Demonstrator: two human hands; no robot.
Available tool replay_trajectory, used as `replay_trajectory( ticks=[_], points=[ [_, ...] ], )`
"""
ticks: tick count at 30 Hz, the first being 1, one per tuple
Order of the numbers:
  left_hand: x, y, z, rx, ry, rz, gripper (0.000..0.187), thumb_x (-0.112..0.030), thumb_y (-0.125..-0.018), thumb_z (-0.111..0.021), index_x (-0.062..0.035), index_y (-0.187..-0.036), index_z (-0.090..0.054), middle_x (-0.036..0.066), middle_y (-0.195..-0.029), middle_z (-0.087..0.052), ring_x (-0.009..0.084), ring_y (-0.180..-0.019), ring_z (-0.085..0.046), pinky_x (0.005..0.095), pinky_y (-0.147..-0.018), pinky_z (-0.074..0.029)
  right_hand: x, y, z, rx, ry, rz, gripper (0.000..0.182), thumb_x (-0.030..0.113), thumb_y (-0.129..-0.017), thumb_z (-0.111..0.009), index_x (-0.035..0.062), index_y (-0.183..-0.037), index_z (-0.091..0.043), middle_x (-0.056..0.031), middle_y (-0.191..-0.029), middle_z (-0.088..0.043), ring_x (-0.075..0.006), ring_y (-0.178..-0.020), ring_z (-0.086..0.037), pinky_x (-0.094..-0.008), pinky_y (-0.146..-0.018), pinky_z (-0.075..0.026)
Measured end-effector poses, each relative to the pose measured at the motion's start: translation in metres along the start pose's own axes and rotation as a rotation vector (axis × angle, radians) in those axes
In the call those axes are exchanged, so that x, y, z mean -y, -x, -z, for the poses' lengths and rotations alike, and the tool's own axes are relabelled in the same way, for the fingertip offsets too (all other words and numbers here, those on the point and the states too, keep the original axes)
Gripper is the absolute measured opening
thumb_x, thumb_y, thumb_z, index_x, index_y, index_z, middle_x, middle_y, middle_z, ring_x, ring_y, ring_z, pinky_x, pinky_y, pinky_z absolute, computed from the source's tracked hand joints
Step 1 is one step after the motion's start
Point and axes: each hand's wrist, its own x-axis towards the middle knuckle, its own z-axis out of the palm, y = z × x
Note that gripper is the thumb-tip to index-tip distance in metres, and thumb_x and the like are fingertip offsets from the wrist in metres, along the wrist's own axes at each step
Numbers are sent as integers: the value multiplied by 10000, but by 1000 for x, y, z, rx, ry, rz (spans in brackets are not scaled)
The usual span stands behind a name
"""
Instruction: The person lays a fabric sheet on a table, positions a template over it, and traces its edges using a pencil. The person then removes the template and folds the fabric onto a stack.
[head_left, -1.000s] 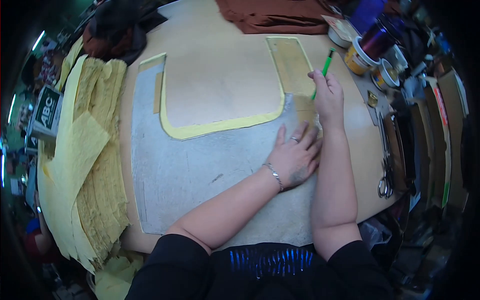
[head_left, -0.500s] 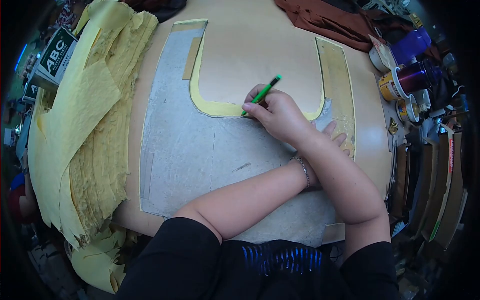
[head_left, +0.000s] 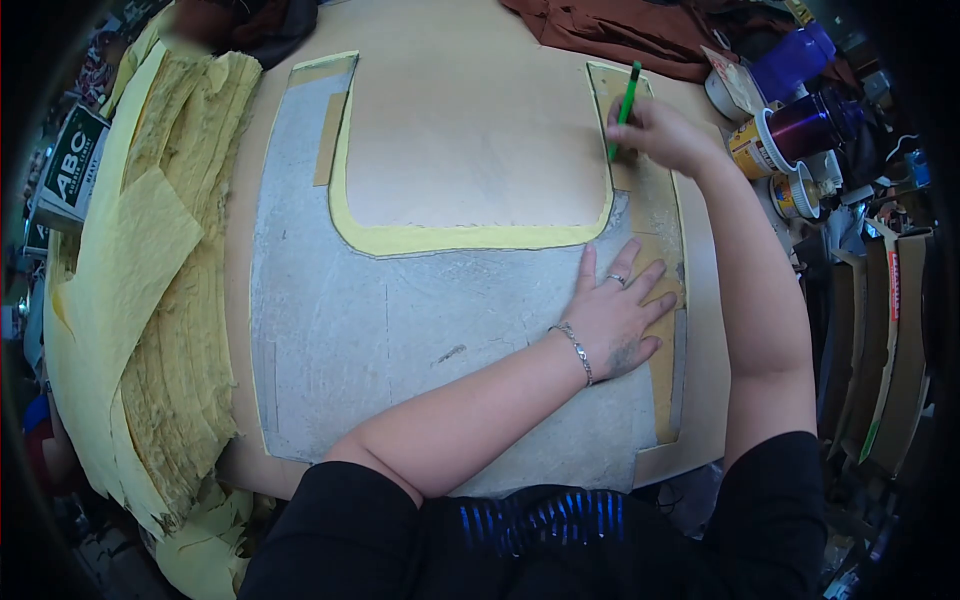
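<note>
A grey U-shaped template (head_left: 330, 310), patched with tan strips along its arms, lies on a yellow sheet (head_left: 420, 240) that shows along the inner curve and edges. Spread flat, my left hand (head_left: 615, 310) presses on the template's right part, with a bracelet on the wrist and a ring on one finger. My right hand (head_left: 650, 135) grips a green pen (head_left: 627, 100), its tip pointing down at the inner edge of the template's right arm. A dark line runs along the template's inner edge.
A thick stack of yellow sheets (head_left: 185, 300) stands at the left, beside an ABC box (head_left: 75, 165). Brown cloth (head_left: 620, 35) lies at the back. Tubs (head_left: 750, 150) and a purple tumbler (head_left: 810, 125) stand at the right, with upright cardboard (head_left: 905, 330) nearer me.
My right hand has moved with the pen from the bottom of the inner curve to the right arm's inner edge. My left hand is now uncovered. The view has shifted slightly.
</note>
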Motion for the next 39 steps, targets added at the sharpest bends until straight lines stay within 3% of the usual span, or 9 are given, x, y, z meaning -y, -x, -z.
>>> replay_trajectory(
  ticks=[10,18,22,25,28,29,32,35,39],
  points=[
    [1,-1,1,2,57,11,456,-398,-785,-462,-230,-1209,-433,55,-1327,-276,302,-1280,-93,639,-928,-110,-20,-91,19,-378,-180,-3,163,198,-813,-558,64,-895,-513,-18,-722,-564,-99,-651,-567,-244,-562,-447],
    [1,0,-1,-13,72,12,452,-404,-786,-452,-226,-1202,-445,58,-1326,-282,300,-1280,-92,635,-932,-99,-19,-73,2,-707,-663,114,178,204,-823,-550,45,-898,-522,-29,-779,-583,-112,-750,-585,-230,-587,-443],
    [3,0,-4,-29,63,-2,454,-409,-784,-447,-230,-1201,-445,60,-1323,-286,303,-1276,-100,627,-938,-99,25,-6,-18,-331,-527,-97,206,232,-820,-552,45,-905,-531,-20,-788,-584,-103,-736,-568,-232,-593,-432],
    [1,2,-4,-42,-5,7,481,-398,-775,-453,-240,-1227,-407,74,-1303,-318,286,-1246,-201,627,-928,-122,56,30,-54,-29,-573,28,173,186,-817,-553,28,-886,-533,-20,-751,-576,-100,-694,-550,-245,-610,-436],
    [2,-4,-5,139,115,42,542,-407,-752,-473,-204,-1246,-381,93,-1293,-331,272,-1183,-313,567,-952,-166,90,42,-92,93,-573,98,133,131,-808,-554,4,-848,-547,-32,-699,-563,-100,-647,-524,-240,-610,-427],
    [0,-8,1,59,42,51,532,-356,-791,-428,-156,-1273,-327,76,-1302,-327,268,-1130,-375,456,-977,-221,97,41,-100,75,-528,152,133,130,-804,-557,1,-837,-551,-39,-691,-559,-103,-641,-521,-244,-604,-424],
    [3,-7,12,49,24,7,486,-278,-835,-349,-124,-1291,-279,64,-1309,-322,278,-1154,-344,358,-995,-225,107,35,-119,65,-523,221,144,139,-796,-564,-1,-833,-554,-86,-686,-565,-131,-636,-533,-270,-606,-426],
    [2,-9,22,147,10,-22,463,-282,-845,-334,-153,-1288,-291,70,-1322,-301,269,-1222,-243,383,-1017,-167,108,42,-116,6,-362,340,143,142,-801,-552,0,-819,-544,-130,-690,-569,-160,-634,-550,-276,-613,-432],
    [-2,-2,24,287,70,72,463,-359,-811,-402,-210,-1248,-374,62,-1336,-278,282,-1271,-141,527,-1001,-93,68,62,-71,97,-249,74,130,148,-797,-558,19,-801,-540,-61,-683,-559,-134,-647,-541,-281,-623,-435]
  ],
)
